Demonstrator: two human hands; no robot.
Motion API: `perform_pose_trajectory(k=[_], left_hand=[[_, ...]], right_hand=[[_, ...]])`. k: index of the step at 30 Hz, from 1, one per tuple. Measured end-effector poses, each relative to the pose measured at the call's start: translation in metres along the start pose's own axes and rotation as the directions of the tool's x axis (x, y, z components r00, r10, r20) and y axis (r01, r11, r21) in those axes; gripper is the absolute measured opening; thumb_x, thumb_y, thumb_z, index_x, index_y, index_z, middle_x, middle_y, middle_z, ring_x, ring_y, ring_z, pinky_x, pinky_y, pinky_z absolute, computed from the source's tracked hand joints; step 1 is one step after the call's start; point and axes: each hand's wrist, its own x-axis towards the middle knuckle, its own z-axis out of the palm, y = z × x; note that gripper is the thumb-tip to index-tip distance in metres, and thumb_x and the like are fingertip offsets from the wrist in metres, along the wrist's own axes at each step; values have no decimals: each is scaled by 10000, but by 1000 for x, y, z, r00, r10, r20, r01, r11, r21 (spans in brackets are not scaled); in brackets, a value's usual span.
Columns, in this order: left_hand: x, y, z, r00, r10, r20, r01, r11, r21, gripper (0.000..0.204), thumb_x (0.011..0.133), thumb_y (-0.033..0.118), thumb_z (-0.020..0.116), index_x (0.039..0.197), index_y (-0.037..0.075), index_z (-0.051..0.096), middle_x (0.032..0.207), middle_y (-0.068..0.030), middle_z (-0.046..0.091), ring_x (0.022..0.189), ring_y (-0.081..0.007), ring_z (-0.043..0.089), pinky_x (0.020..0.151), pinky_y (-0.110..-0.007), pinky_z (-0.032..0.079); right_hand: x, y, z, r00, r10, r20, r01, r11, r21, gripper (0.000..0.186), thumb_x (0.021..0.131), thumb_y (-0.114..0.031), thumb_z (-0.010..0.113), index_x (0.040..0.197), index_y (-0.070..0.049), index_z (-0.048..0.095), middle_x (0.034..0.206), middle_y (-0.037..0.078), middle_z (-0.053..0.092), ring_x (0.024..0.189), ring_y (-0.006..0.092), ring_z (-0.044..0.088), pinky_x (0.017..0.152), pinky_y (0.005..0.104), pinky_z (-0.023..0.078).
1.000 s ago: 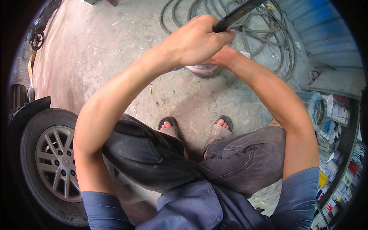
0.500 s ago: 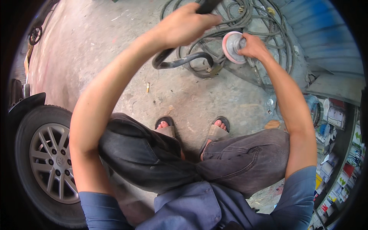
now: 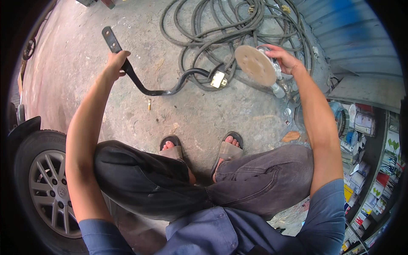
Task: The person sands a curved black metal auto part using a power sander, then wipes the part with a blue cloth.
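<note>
My left hand (image 3: 116, 64) is closed round a bent black metal bar (image 3: 157, 92), whose flat holed end points up past my fingers. The bar curves right to a pale metal bracket (image 3: 218, 79) at its other end, over the coiled hoses. My right hand (image 3: 284, 58) grips a silver air sander (image 3: 278, 88) from behind, its round tan holed pad (image 3: 255, 64) facing upward and toward the left. The two tools are held apart, the pad to the right of the bracket.
Grey hoses (image 3: 199, 17) lie coiled on the concrete floor (image 3: 76, 55). A car wheel (image 3: 49, 191) is at lower left. On the right stand a corrugated metal wall (image 3: 352, 38) and shelves (image 3: 382, 178) of cans and packages. My sandalled feet (image 3: 233, 144) are below my hands.
My left hand has moved down and left with the bar, swinging it open toward me. My right hand has moved right with the sander, and its pad has turned into view.
</note>
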Motion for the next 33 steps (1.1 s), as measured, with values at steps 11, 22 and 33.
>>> perform_pose_trajectory(k=[11,22,33], left_hand=[[-29,14,21,935,354,11,-341,893,294,374,826,332,720,992,8,635,876,-84,646,790,-218,618,693,-390,496],[-155,83,122,448,791,416,-856,514,-56,491,926,353,756,1218,-33,674,1127,-174,724,1005,-221,691,906,-348,543],[-182,87,120,422,799,428,-894,445,49,407,770,269,876,1010,-30,739,905,-157,733,807,-237,707,738,-365,561]], right_hand=[[43,22,-17,998,12,56,-9,999,-50,489,980,-397,608,1352,-79,610,1279,76,676,1104,140,662,929,336,544],[52,13,42,985,37,168,-23,996,-81,481,989,-403,594,1356,-92,610,1276,67,678,1092,139,667,916,335,550],[56,11,83,964,50,261,-23,994,-105,473,998,-409,580,1360,-105,610,1274,57,680,1080,138,672,904,334,556]])
